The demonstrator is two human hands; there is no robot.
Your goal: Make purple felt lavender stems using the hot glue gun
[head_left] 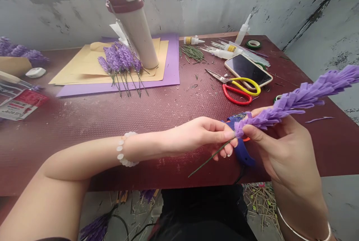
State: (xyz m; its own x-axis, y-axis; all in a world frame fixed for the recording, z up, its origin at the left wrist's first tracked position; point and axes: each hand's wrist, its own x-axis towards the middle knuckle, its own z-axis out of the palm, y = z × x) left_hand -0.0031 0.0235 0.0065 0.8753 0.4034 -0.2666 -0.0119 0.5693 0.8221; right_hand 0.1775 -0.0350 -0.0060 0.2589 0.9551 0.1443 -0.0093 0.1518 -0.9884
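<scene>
Between my hands is a purple felt lavender flower (294, 99) on a thin green stem (206, 164). It slants up to the right, its tip reaching the frame's edge. My left hand (213, 134) pinches the base of the flower where the stem begins, thumb against forefinger. Around the lower part of the flower my right hand (288, 147) is closed, with the thumb near the base. Behind both hands lies a blue tool (244, 151), partly hidden, so its kind is unclear.
Scissors (234, 87) and a phone (248, 70) lie beyond my right hand. Glue bottles (243, 30), green tape (253, 44) and cut stems (193, 53) are at the back. A tumbler (137, 31) and small lavender sprigs (119, 59) rest on paper sheets (75, 67).
</scene>
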